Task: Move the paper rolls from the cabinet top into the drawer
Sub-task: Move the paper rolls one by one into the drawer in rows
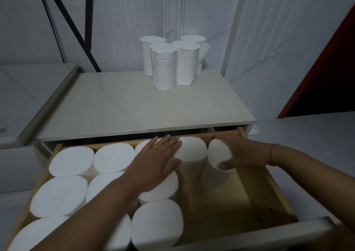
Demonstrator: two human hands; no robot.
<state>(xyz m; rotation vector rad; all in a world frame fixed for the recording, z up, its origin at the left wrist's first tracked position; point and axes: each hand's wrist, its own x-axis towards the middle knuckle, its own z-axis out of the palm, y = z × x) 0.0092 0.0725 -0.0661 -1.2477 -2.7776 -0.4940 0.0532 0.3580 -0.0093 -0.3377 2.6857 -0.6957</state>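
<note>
The right hand (pixel 244 155) wraps a paper roll (pixel 220 155) at the far right of the drawer (pixel 267 183), thumb on its near side, fingers curled round the far side; the roll leans, its top tipped toward the left. The left hand (pixel 157 160) lies open and flat, fingers spread, against the neighbouring upright roll (pixel 190 154), steadying that row. Outward to the left, rolls stand on end, packed touching, filling the left part of the drawer; the right near part is bare wood. Four rolls (pixel 172 58) are left upright in a tight cluster at the far edge of the cabinet top (pixel 124 106), straight beyond both hands, slightly nearer the right one. Nothing stands between; the reach passes over the cabinet's front edge.
</note>
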